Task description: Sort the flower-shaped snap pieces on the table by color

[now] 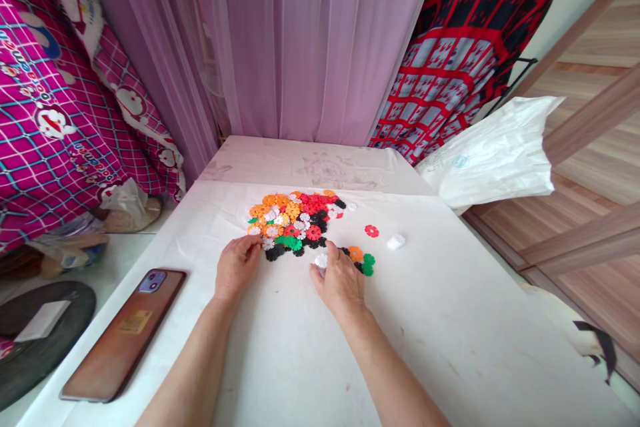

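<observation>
A heap of flower-shaped discs [291,210] in orange, red, black, green and white lies on the white-covered table [300,360]. My left hand [239,267] is at the heap's near left edge, its fingers curled together beside the discs; whatever they may hold is hidden. Nearer the right side, my right hand [341,277] has thumb and fingers around a white piece [321,260]. Just beyond its fingers are an orange disc [355,253] and green discs [369,264]. A single red disc [371,231] and a small white cluster [397,241] lie apart to the right.
A brown phone [125,333] lies at the table's left edge. A white plastic bag [495,153] stands at the far right edge. Purple curtains [320,40] hang behind the table, with a dark round stool [65,313] at the left.
</observation>
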{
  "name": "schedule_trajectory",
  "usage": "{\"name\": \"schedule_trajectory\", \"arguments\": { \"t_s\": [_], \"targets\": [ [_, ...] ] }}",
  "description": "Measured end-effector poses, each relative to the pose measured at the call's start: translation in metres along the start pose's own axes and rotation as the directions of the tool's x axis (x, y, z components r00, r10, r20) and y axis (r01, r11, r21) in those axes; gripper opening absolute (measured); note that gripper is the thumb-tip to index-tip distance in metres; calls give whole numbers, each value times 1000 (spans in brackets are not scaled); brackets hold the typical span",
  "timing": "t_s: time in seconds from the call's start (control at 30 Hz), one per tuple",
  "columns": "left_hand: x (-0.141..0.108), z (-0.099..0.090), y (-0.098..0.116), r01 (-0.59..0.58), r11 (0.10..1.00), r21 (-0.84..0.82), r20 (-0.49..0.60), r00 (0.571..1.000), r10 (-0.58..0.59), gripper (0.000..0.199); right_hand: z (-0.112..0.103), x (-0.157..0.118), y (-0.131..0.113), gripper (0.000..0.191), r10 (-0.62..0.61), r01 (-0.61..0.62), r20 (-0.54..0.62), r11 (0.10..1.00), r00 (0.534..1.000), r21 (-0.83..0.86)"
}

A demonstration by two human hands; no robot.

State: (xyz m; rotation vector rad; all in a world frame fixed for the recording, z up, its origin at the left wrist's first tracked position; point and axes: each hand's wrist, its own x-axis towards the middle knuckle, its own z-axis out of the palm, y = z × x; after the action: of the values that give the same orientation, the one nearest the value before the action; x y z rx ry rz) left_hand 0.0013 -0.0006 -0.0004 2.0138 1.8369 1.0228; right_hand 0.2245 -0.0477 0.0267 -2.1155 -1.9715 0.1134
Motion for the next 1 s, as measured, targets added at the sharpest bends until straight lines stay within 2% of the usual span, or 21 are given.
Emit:
{"name": "schedule_trajectory", "arguments": {
  "t_s": [0.47,1.0],
  "targets": [
    [0,1,-1,1,1000,-6,-4,1000,-1,28,4,0,1,58,-6,6,0,1000,1000,-10],
    [-1,3,-4,-2,1000,-8,-10,1000,2,28,0,4,2,53,1,2,64,999,998,-45]
  ]
}}
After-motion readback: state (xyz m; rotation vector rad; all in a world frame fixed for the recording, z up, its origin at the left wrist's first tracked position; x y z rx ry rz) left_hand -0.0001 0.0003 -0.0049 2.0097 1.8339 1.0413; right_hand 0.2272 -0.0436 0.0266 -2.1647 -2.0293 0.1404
